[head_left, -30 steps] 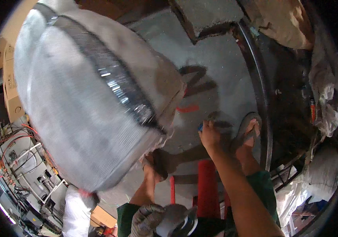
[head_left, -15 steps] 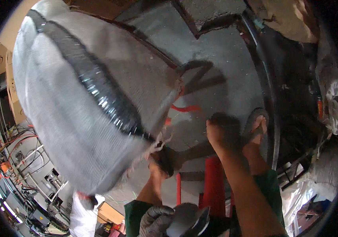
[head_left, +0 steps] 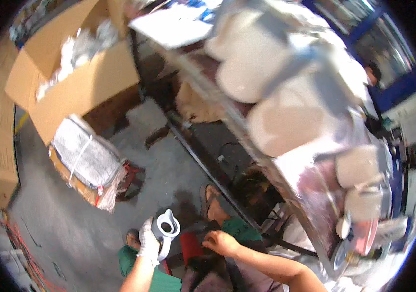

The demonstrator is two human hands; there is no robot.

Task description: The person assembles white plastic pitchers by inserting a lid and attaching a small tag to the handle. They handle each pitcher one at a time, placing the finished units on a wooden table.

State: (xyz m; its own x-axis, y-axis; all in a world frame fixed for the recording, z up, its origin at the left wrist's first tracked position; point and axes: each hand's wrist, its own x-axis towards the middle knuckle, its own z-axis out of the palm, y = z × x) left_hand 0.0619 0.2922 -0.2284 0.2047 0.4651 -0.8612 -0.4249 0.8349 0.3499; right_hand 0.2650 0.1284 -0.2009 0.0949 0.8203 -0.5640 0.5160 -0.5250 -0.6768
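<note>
My left hand (head_left: 148,243), in a whitish glove, grips a grey-and-white plastic part (head_left: 173,217). The part has a round opening, a pointed lip on its rim and a curved handle running down one side. Close by on the right, my bare right hand (head_left: 221,243) is held above my lap with its fingers curled in. Whether anything is pinched in those fingers is hidden. Below the hands, something red (head_left: 191,246) shows between my legs.
A long table (head_left: 286,194) slants along the right, loaded with blurred white rounded pieces (head_left: 286,121). Left of it stand an open cardboard box (head_left: 91,78) holding plastic bags and a strapped, grey-white padded bundle (head_left: 81,146). Another carton (head_left: 3,160) lines the left edge.
My view has swung from the large woven sack and bare floor to the table and cartons. The grey part in my left hand is now higher in view; my right hand appears lower.
</note>
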